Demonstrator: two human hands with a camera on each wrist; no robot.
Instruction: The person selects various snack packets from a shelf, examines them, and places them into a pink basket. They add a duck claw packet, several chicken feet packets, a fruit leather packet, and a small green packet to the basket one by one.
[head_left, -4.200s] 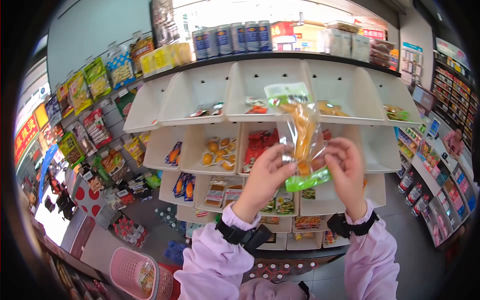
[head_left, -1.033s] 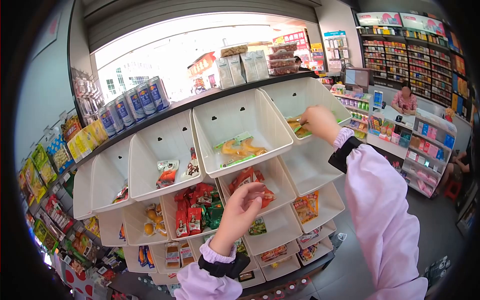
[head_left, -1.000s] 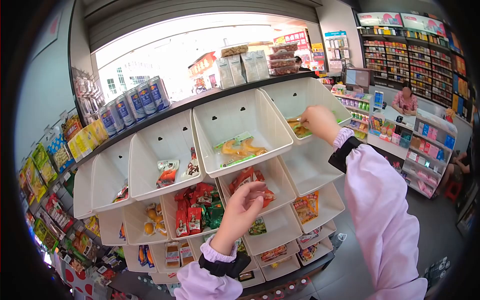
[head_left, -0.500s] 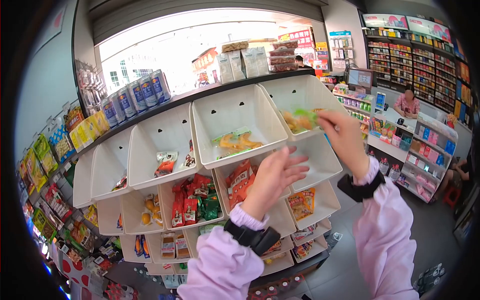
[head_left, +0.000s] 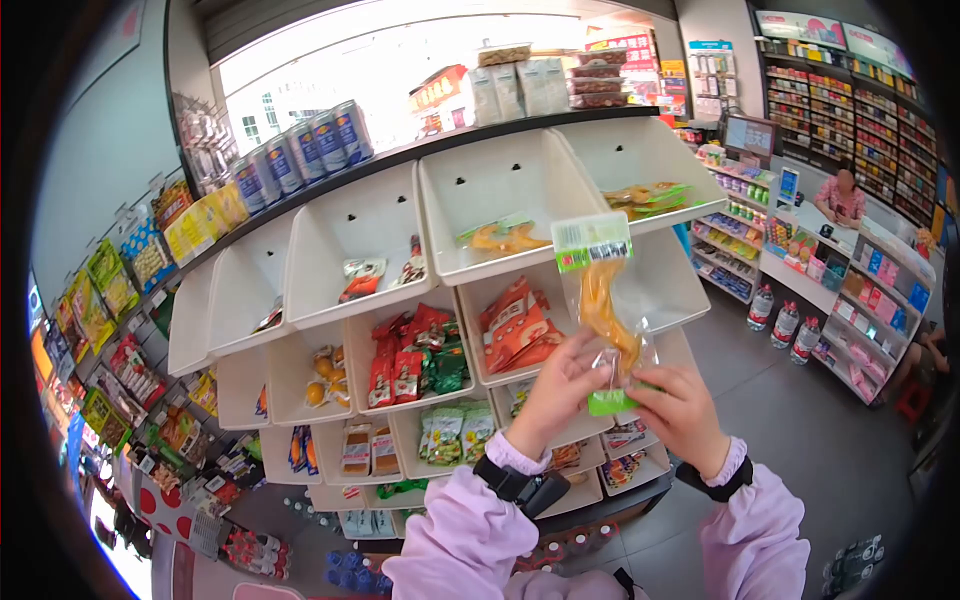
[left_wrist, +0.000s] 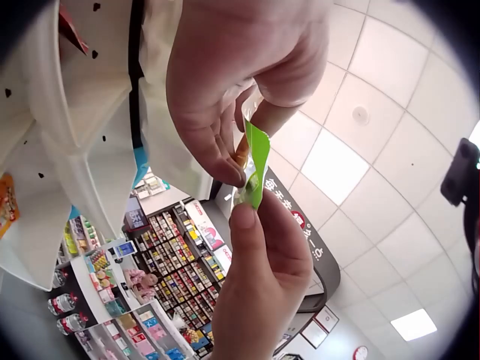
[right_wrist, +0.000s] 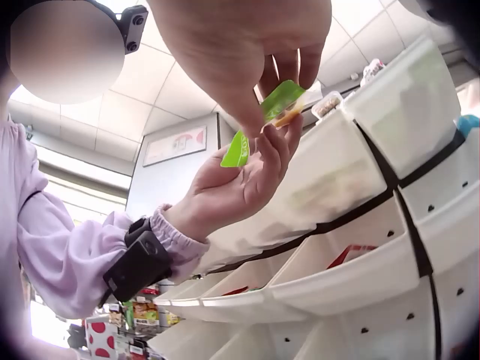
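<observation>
Both hands are at a clear plastic packet (head_left: 603, 305) with a curved, golden-brown piece of meat inside and green bands at its two ends. It stands upright in front of the shelf bins. My left hand (head_left: 555, 398) grips its lower left side. With thumb and fingers, my right hand (head_left: 688, 415) pinches the lower green end. In the left wrist view, the left hand (left_wrist: 247, 60) and the right hand (left_wrist: 262, 277) meet at the green end (left_wrist: 257, 161). Similar packets (head_left: 650, 197) lie in the top right bin, and others (head_left: 505, 237) in the bin left of it.
Tiered white bins (head_left: 350, 235) hold red packets (head_left: 520, 330) and other snacks. Blue cans (head_left: 305, 150) line the top ledge. Hanging snack bags (head_left: 110, 270) are at the left. A counter (head_left: 800, 265) with a seated person (head_left: 840, 198) and large bottles (head_left: 785, 325) stand at the right.
My right hand has drawn a packet out of the top right bin and brought it down toward the middle. My left hand has risen from below and now holds it too.
</observation>
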